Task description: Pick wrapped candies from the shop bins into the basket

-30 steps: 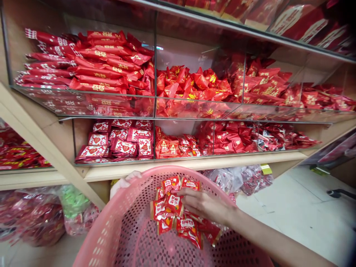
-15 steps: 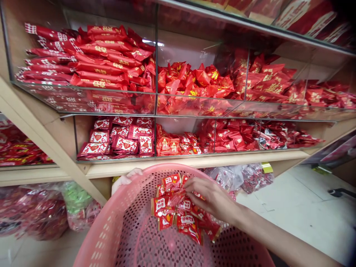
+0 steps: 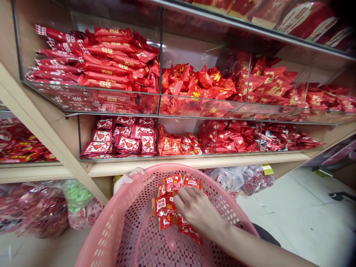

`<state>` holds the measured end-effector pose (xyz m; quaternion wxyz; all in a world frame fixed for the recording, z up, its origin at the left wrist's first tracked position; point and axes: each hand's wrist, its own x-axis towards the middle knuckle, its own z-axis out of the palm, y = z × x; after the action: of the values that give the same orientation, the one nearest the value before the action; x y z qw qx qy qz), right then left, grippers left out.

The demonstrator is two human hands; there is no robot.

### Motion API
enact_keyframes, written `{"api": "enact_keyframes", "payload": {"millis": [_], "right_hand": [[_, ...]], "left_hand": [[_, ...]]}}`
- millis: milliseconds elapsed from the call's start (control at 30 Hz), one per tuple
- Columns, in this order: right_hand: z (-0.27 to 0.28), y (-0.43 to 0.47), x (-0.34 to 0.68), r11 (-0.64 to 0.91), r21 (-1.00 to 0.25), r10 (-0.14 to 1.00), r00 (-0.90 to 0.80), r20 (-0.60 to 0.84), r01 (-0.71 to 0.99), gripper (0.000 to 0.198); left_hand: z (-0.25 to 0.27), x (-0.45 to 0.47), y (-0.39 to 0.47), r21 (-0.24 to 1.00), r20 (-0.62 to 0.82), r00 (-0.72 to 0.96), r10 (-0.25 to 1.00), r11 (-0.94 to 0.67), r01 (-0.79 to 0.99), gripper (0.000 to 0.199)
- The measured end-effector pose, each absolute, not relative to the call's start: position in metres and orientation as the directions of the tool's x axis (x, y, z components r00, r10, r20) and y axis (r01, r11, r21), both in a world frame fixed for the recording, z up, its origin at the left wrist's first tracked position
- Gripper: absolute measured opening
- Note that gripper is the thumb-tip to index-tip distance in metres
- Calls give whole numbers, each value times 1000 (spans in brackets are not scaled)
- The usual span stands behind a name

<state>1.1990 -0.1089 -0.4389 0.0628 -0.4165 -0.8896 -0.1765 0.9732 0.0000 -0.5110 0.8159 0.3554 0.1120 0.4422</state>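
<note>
Gently pinch: right hand [image 3: 192, 208] curls fingers over small red packets [image 3: 162, 204] (hold unclear). Left hand [image 3: 129, 178] clasps round pink plastic basket [image 3: 107, 222].

A large, pale wood-toned shelving unit [image 3: 211, 160] fills most of the view. Clear, dark-edged panels [image 3: 183, 106] front its compartments, and upright clear ones divide them. A straight grey strip [image 3: 251, 28] edges the shelf above. Towards the left, a pale, flat wooden-looking post [image 3: 51, 120] stands between this bay and the next. The floor [image 3: 302, 222] is laid with large pale tiles, thin dark seams between them. White light streaks reflect off the panels. A black, leg-like piece [image 3: 338, 195] shows near the right edge.
</note>
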Motion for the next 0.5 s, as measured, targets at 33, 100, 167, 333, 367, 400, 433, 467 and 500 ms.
{"api": "enact_keyframes", "payload": {"millis": [33,100,167,333,367,400,433,467,500], "right_hand": [[-445,-107,1193,603,266,716,-658,234,752,11],[-456,-104,1185,631,246,716,-675,178,735,9],[-462,-101,1184,649,168,728,-669,147,742,6],[-464,-102,1209,568,-196,823,-554,124,799,8],[-464,-103,1215,548,-238,836,-535,121,802,11],[-464,-104,1221,533,-262,845,-520,122,805,14],[-465,-104,1226,522,-271,852,-509,123,809,17],[-466,-105,1229,517,-268,855,-503,124,813,19],[-467,-106,1230,515,-253,857,-500,125,819,21]], "left_hand": [[-509,973,0,678,127,595,794,369,-636,30],[-508,972,-1,679,118,608,785,383,-626,31],[-509,971,0,679,113,605,788,384,-626,31],[-517,972,1,664,114,558,822,355,-658,25],[-518,972,0,663,115,553,825,351,-661,25],[-518,973,0,664,117,549,828,346,-663,25],[-518,973,0,667,117,547,829,343,-661,25],[-517,974,0,671,113,549,828,344,-657,25],[-516,974,-1,675,105,554,826,350,-650,25]]}}
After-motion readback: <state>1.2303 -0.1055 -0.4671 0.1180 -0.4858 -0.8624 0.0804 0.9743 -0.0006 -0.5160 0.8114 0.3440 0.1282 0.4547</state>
